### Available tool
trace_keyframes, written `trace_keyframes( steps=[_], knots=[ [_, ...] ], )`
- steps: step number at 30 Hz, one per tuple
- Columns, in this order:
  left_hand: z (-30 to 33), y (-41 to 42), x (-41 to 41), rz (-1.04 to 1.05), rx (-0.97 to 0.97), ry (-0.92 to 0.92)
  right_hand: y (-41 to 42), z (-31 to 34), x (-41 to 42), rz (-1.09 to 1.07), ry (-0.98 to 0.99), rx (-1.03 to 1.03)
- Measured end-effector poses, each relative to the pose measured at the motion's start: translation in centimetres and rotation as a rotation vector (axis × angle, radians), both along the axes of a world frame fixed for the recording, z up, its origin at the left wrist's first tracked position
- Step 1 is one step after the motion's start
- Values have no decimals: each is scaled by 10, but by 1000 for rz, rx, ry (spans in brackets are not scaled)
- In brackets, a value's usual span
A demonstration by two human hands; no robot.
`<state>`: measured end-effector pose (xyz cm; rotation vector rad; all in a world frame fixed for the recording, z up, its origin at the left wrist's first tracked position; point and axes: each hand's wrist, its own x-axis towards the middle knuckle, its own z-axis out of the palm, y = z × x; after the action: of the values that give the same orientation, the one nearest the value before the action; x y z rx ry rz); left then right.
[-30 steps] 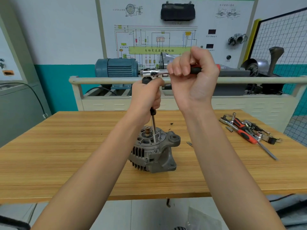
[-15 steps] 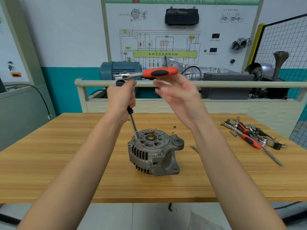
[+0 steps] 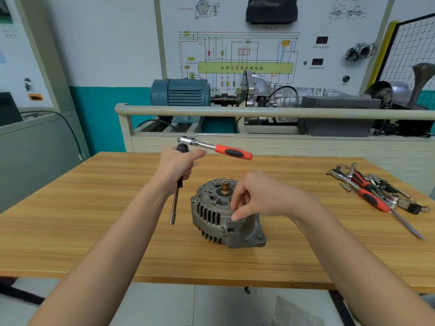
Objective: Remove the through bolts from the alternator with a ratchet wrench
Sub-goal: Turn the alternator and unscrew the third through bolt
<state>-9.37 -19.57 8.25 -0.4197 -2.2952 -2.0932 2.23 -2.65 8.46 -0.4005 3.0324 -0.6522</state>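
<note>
A grey alternator (image 3: 213, 216) stands on the wooden table (image 3: 94, 231), its shaft end pointing up. My left hand (image 3: 175, 164) grips the extension bar of a ratchet wrench (image 3: 233, 152) with a red and black handle. The bar hangs down to the left of the alternator, its socket tip (image 3: 173, 221) clear of the housing. My right hand (image 3: 256, 196) rests on the alternator's top right edge with curled fingers, the fingertips pinching at something small there. I cannot make out a bolt under those fingers.
A pile of loose tools (image 3: 374, 191) with red handles lies at the table's right side. Behind the table stands a training bench with a rail (image 3: 259, 112), a blue motor (image 3: 181, 92) and a gearbox. A wiring board hangs on the wall.
My right hand let go of the ratchet handle and dropped to the alternator's top. My left hand lifted the socket off the housing and swung the wrench to the left.
</note>
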Motion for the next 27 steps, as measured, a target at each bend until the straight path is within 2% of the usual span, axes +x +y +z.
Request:
trace_keyframes(
  steps=[4,10,14,27],
  knots=[
    [-13,13,2,-53,-180,14,-4,-6,1,11,67,70],
    [-25,28,3,-22,-266,5,-2,-13,5,15,104,20],
    [-23,33,3,-25,-363,-15,4,-8,9,29,120,-86],
    [-21,34,0,-71,-398,-62,6,8,8,0,214,-253]
  ],
)
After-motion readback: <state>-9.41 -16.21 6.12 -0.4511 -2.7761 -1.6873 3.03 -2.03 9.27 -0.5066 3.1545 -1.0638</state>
